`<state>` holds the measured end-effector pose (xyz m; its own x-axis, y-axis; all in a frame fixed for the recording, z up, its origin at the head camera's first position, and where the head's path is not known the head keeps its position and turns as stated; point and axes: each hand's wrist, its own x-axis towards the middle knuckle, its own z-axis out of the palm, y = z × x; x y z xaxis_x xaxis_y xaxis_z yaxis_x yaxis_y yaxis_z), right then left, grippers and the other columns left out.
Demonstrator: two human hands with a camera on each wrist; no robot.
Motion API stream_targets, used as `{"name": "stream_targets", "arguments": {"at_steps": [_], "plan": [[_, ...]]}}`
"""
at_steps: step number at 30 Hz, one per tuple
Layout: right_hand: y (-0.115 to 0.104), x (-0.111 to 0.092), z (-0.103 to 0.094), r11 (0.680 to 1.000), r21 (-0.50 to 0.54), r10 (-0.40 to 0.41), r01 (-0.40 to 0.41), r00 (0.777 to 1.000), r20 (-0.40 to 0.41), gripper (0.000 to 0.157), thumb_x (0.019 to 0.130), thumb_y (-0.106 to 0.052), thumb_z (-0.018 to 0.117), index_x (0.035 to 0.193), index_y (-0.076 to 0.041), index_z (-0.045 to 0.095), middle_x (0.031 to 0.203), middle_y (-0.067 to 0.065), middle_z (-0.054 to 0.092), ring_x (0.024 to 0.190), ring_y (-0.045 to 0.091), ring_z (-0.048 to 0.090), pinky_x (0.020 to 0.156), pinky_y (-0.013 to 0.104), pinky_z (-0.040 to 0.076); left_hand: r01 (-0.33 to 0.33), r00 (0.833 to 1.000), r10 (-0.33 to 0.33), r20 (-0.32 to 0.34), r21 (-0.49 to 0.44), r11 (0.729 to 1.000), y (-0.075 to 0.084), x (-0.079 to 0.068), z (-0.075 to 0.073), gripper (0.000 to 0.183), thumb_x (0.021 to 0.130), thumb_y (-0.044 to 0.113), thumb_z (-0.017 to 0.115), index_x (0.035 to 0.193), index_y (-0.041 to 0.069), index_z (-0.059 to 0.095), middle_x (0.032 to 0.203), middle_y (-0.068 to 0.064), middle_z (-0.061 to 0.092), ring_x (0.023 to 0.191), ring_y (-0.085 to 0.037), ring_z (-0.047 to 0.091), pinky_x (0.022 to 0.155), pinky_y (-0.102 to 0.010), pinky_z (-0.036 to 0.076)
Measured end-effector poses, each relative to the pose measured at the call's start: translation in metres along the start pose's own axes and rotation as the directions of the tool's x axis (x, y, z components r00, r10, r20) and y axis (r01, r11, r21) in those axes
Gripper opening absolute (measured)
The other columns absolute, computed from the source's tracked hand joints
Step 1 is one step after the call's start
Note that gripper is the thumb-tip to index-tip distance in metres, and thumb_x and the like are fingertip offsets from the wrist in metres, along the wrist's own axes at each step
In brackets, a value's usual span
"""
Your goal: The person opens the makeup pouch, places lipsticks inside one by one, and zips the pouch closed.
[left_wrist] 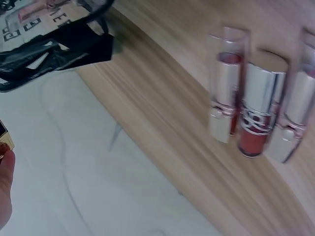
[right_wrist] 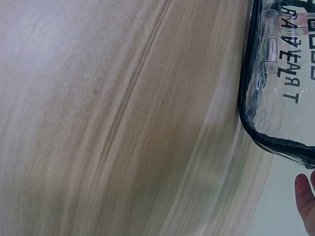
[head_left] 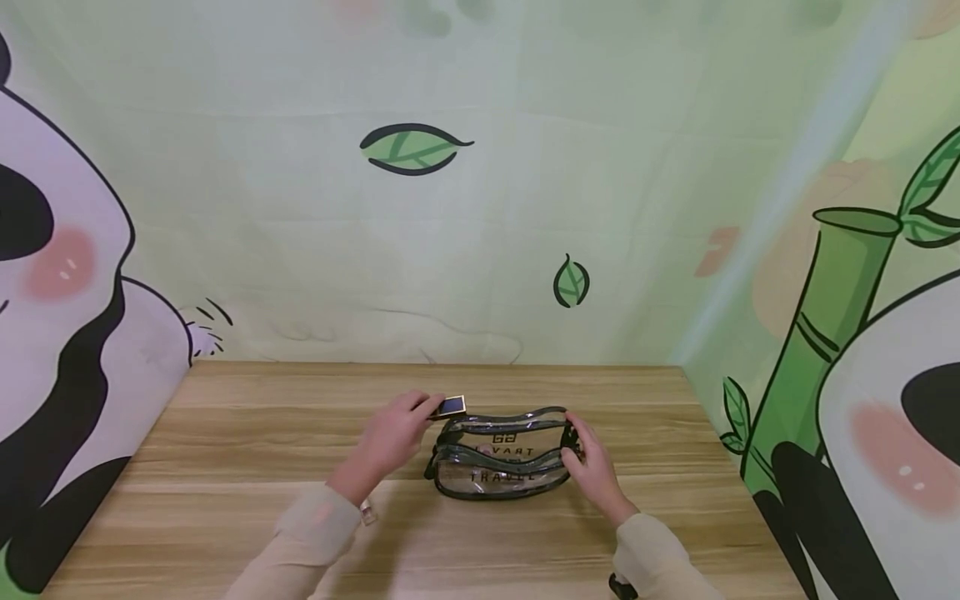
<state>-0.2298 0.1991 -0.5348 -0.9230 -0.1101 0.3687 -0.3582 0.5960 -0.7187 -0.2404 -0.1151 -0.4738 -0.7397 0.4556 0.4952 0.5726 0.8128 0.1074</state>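
A clear zip pouch (head_left: 502,475) with black trim and printed lettering sits on the table. My right hand (head_left: 596,471) grips its right end, thumb in front and fingers behind. In the right wrist view, small tubes (right_wrist: 270,51) show through the plastic of the pouch (right_wrist: 266,108); only fingertips (right_wrist: 304,191) are seen at the corner. My left hand (head_left: 396,433) pinches a small dark rectangular case (head_left: 452,407) with a gold edge, just above the pouch's left end. In the left wrist view, only part of the case (left_wrist: 4,135) and the thumb appear.
Three lip-colour tubes (left_wrist: 253,103) stand side by side on the wooden table (left_wrist: 162,83) in the left wrist view. In the head view one tube (head_left: 367,511) peeks out beside the left wrist. A printed cloth backdrop (head_left: 487,250) rises behind the table.
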Motion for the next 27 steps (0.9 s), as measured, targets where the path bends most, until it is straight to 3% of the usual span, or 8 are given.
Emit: {"name": "stream_targets", "arguments": {"at_steps": [4, 18, 27], "plan": [[0.001, 0.0, 0.0, 1.0, 0.0, 0.0, 0.0, 1.0, 0.001, 0.053, 0.079, -0.004, 0.051, 0.131, -0.004, 0.04, 0.131, 0.02, 0.043, 0.111, 0.033, 0.047, 0.07, 0.03, 0.044, -0.034, 0.999, 0.033, 0.006, 0.018, 0.999, 0.008, 0.006, 0.0, 0.041, 0.08, 0.012, 0.063, 0.12, 0.015, 0.055, 0.097, -0.004, 0.058, 0.085, -0.017, 0.057, 0.06, -0.027, 0.05], [0.001, -0.001, 0.0, 1.0, -0.007, 0.012, -0.012, 1.0, -0.002, 0.053, 0.08, -0.006, 0.05, 0.131, -0.006, 0.04, 0.131, 0.019, 0.043, 0.114, 0.033, 0.045, 0.074, 0.036, 0.045, -0.103, 0.992, 0.103, 0.075, -0.014, 0.995, 0.034, 0.021, -0.001, 0.039, 0.08, 0.013, 0.063, 0.118, 0.016, 0.054, 0.097, -0.002, 0.059, 0.087, -0.015, 0.058, 0.072, -0.028, 0.051], [0.0, -0.001, -0.001, 1.0, -0.007, 0.016, -0.016, 1.0, -0.004, 0.053, 0.079, -0.006, 0.05, 0.131, -0.005, 0.04, 0.131, 0.019, 0.043, 0.11, 0.031, 0.047, 0.07, 0.029, 0.044, -0.15, 0.984, 0.15, 0.096, -0.013, 0.989, 0.047, 0.029, 0.004, 0.038, 0.081, 0.015, 0.062, 0.118, 0.018, 0.053, 0.098, 0.0, 0.059, 0.083, -0.012, 0.059, 0.067, -0.025, 0.051]]}}
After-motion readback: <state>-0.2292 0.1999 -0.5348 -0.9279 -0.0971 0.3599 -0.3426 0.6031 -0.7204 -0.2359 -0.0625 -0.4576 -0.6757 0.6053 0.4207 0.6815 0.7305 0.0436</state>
